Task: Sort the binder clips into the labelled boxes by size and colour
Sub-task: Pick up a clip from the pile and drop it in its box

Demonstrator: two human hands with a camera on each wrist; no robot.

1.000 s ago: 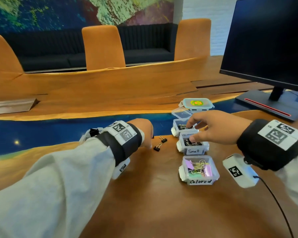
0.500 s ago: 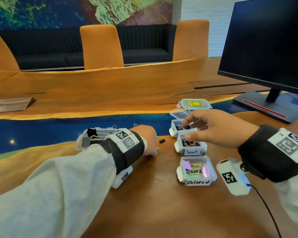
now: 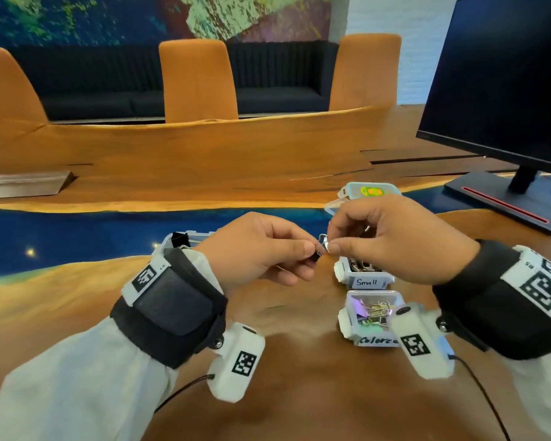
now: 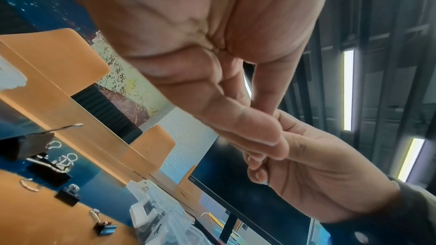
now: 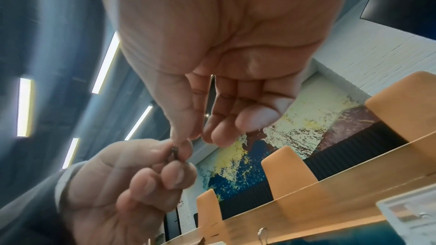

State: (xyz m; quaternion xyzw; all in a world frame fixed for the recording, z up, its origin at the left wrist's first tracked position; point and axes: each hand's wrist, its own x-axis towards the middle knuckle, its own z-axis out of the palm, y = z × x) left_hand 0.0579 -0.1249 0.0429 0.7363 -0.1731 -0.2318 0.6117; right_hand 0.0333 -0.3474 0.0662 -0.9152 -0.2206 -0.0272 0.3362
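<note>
Nearest the person, on the wooden table [image 3: 299, 393], stands the clear box marked "Colored" [image 3: 368, 316], holding pastel and gold clips. Directly beyond it sits the box marked "Small" [image 3: 365, 276], containing black clips.

Above the table, level with the "Small" box and just to its left, both hands meet in the air. The left hand [image 3: 261, 249] pinches a small black binder clip [image 3: 316, 256] between thumb and forefinger; remaining fingers are curled under. The right hand [image 3: 392, 240] pinches the same clip's wire handle between thumb and forefinger — its other fingers hang loosely bent, as the right wrist view shows.

Behind the left wrist is a clear container [image 3: 185, 241] of larger black clips. The left wrist view shows loose black clips [image 4: 67, 196] lying on the table.

Farther back — a lidded box [image 3: 371, 190], then a monitor [image 3: 503, 84] at the right.
</note>
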